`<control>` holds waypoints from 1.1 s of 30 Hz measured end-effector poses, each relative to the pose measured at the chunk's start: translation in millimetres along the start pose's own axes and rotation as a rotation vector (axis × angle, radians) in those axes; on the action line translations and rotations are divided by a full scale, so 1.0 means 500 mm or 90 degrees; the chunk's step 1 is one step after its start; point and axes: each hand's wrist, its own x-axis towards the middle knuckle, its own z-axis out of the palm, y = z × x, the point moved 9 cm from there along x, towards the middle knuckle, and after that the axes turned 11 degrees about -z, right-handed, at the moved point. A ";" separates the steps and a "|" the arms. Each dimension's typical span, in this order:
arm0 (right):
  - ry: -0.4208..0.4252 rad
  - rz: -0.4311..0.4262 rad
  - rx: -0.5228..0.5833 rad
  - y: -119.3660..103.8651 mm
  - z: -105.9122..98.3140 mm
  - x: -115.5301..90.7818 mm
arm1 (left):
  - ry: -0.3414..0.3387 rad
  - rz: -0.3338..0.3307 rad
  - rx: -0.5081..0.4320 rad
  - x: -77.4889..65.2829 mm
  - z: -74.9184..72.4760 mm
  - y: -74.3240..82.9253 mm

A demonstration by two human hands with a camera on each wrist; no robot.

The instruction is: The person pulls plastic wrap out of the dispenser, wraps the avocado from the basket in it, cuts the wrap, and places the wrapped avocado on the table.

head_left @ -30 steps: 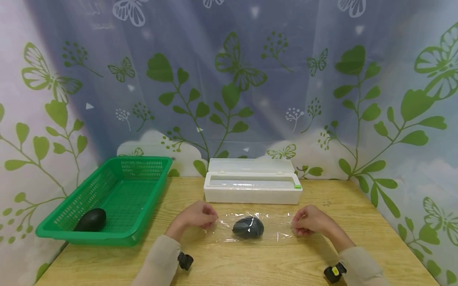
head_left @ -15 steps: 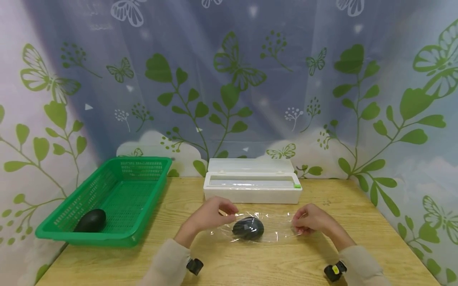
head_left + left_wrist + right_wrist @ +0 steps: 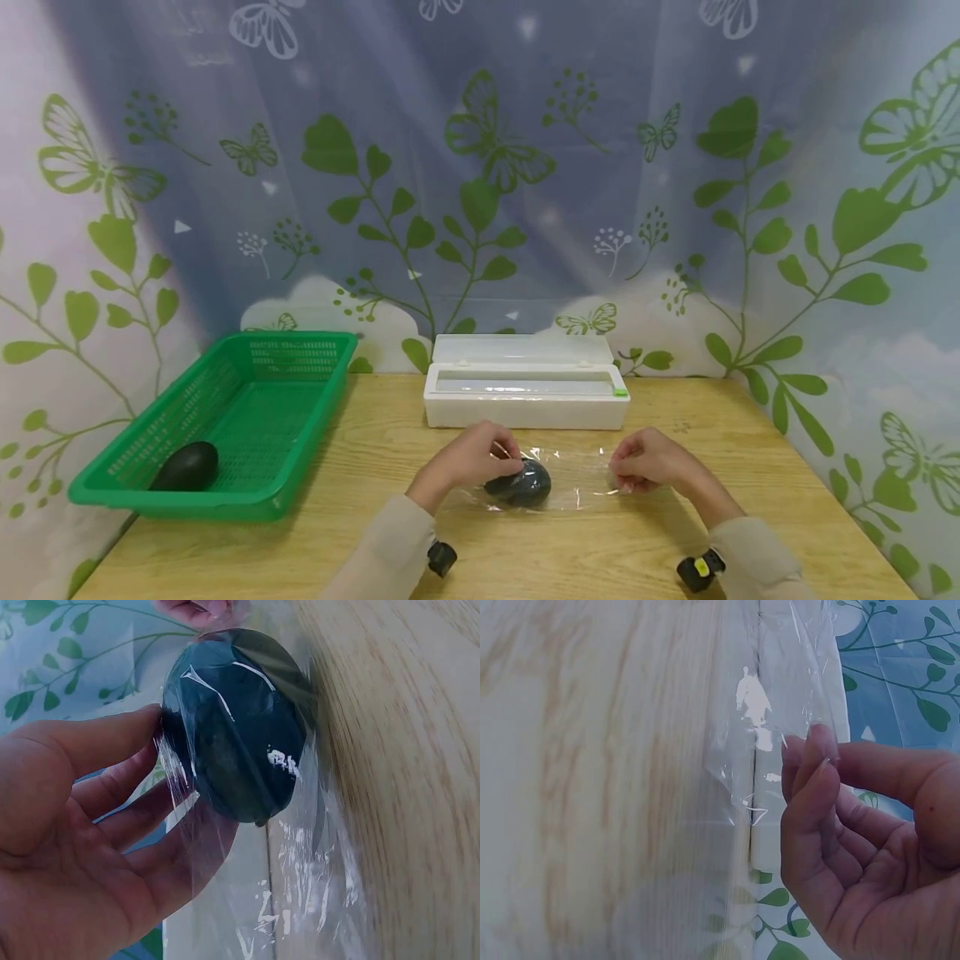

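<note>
Left hand pinches plastic film at left side of film-covered avocado; right hand pinches it right of avocado.

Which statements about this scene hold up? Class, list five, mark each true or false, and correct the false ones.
1. The right hand pinches the clear film. True.
2. The white box has its lid closed. False: the lid stands open.
3. The green basket stands to the right of the white box. False: it stands to the left.
4. A dark oval object lies inside the green basket. True.
5. The left hand is nearer than the right hand to the film-covered object. True.
</note>
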 end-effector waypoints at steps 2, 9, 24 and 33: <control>0.002 0.005 0.001 0.000 0.000 0.000 | -0.002 -0.003 -0.007 0.002 0.002 -0.002; 0.004 -0.010 -0.028 -0.021 -0.012 -0.003 | 0.012 0.011 -0.015 0.007 -0.002 0.000; 0.062 -0.223 -0.214 -0.204 0.035 -0.008 | 0.023 0.003 -0.049 0.008 -0.009 -0.010; -0.010 -0.202 -0.105 -0.188 0.108 0.035 | 0.032 0.012 -0.054 0.012 -0.012 -0.016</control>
